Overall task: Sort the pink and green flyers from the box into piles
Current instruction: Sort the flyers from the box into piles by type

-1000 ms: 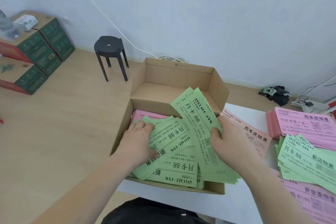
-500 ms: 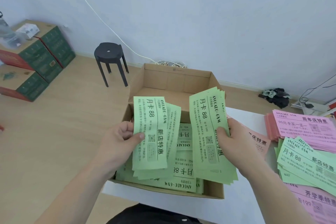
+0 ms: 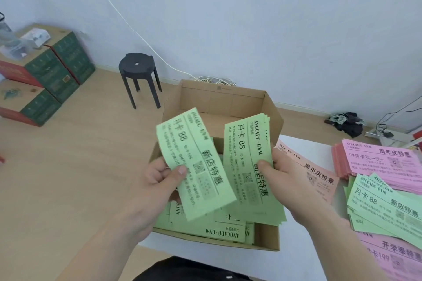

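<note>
An open cardboard box [image 3: 225,98] stands on the white table's left corner with several green flyers [image 3: 225,228] lying in its bottom. My left hand [image 3: 157,187] pinches a green flyer [image 3: 196,162] by its lower edge, held up above the box and tilted left. My right hand [image 3: 287,180] grips a stack of green flyers [image 3: 247,162], upright over the box's right side. On the table to the right lie a single pink flyer [image 3: 317,175], a pink pile [image 3: 386,162] and a green pile [image 3: 383,205].
More pink flyers [image 3: 397,255] lie at the table's front right. On the wooden floor stand a black stool [image 3: 137,68] and stacked green-and-red cartons [image 3: 45,75] at the left. A white cable [image 3: 214,80] and dark clutter [image 3: 347,121] lie along the wall.
Both hands rose out of the box with green flyers. The left hand's flyers have tilted left and moved closer to the right hand's stack.
</note>
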`<action>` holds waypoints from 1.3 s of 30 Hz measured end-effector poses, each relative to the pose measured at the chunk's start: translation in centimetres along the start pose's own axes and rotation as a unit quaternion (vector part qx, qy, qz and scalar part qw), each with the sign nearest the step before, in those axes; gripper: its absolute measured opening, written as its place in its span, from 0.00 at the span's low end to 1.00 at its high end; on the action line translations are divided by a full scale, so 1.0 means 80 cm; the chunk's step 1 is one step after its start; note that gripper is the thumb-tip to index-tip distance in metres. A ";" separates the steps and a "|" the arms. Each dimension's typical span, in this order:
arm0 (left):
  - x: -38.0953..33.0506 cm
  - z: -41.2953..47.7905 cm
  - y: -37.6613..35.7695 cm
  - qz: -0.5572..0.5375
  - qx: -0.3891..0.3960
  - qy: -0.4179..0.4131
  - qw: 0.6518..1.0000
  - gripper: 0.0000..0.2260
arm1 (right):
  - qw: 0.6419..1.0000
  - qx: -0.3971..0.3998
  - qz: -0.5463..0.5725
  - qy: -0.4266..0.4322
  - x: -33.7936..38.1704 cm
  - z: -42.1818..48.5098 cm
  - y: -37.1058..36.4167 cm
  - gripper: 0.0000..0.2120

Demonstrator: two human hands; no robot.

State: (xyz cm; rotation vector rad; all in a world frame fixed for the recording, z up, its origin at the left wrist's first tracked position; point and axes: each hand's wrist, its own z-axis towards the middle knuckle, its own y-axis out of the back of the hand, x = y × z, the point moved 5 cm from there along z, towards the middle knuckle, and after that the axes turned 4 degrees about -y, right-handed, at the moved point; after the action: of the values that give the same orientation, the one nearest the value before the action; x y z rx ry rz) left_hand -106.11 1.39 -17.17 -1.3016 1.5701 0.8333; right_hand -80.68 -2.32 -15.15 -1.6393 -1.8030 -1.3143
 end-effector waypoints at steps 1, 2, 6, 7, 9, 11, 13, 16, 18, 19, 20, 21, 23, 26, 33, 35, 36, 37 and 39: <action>0.002 -0.002 -0.015 0.009 0.023 0.007 1.000 0.10 | 1.000 0.013 0.009 -0.001 0.001 0.000 -0.005 0.11; 0.005 -0.002 -0.029 0.030 0.043 0.011 0.999 0.10 | 1.000 0.025 0.017 0.000 0.001 0.000 -0.010 0.10; 0.014 0.003 -0.071 0.123 0.096 0.005 0.988 0.08 | 0.998 0.039 0.046 -0.008 -0.002 -0.004 -0.019 0.10; 0.016 0.005 -0.076 0.134 0.091 0.008 0.987 0.06 | 0.999 0.031 0.042 -0.007 -0.003 -0.006 -0.017 0.11; 0.020 0.010 -0.084 0.161 0.085 0.004 0.983 0.03 | 0.999 0.007 0.033 0.000 -0.007 -0.009 -0.013 0.14; 0.024 0.014 -0.095 0.224 0.088 -0.018 0.970 0.05 | 1.000 -0.014 0.019 0.013 -0.007 -0.014 -0.009 0.19; 0.026 0.020 -0.104 0.296 0.096 -0.052 0.949 0.08 | 0.999 -0.026 -0.012 0.027 -0.008 -0.016 -0.004 0.15; 0.019 0.037 -0.095 0.424 0.082 -0.087 0.898 0.11 | 0.997 -0.041 -0.055 0.018 -0.018 -0.016 0.015 0.03; 0.021 0.057 -0.058 0.508 0.004 -0.074 0.858 0.16 | 0.996 -0.050 -0.068 0.007 -0.025 -0.015 0.028 0.03; 0.023 0.066 -0.040 0.553 -0.026 -0.048 0.831 0.24 | 0.996 -0.054 -0.065 0.004 -0.028 -0.015 0.034 0.03; 0.030 0.074 -0.027 0.590 -0.037 -0.016 0.807 0.30 | 0.996 -0.056 -0.062 0.000 -0.031 -0.014 0.040 0.04; 0.037 0.080 -0.022 0.619 -0.032 0.008 0.785 0.34 | 0.996 -0.058 -0.063 -0.005 -0.032 -0.014 0.044 0.05; 0.049 0.090 -0.031 0.642 -0.006 0.013 0.767 0.39 | 0.996 -0.056 -0.064 -0.015 -0.033 -0.012 0.049 0.06; 0.055 0.099 -0.054 0.620 0.013 -0.028 0.784 0.41 | 0.996 -0.044 -0.071 -0.021 -0.032 -0.010 0.050 0.05; 0.049 0.075 -0.033 0.693 0.005 0.003 0.721 0.50 | 0.996 -0.047 -0.072 0.000 -0.030 -0.008 0.039 0.06; 0.052 0.077 -0.027 0.642 0.009 0.007 0.766 0.52 | 0.997 -0.045 -0.062 0.005 -0.028 -0.006 0.028 0.06; 0.052 0.076 -0.027 0.597 0.010 0.005 0.802 0.52 | 0.997 -0.044 -0.058 0.005 -0.028 -0.005 0.022 0.07; 0.052 0.077 -0.026 0.548 0.007 0.002 0.836 0.52 | 0.997 -0.044 -0.057 0.006 -0.028 -0.004 0.018 0.07; 0.052 0.074 -0.024 0.460 -0.004 -0.007 0.888 0.48 | 0.997 -0.046 -0.062 0.006 -0.027 -0.002 0.011 0.07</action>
State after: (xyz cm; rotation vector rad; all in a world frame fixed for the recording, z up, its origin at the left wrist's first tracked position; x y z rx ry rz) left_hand -103.10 4.81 -23.06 -0.4763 2.1846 1.3997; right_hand -79.36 -3.84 -16.42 -1.5846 -1.8889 -1.4771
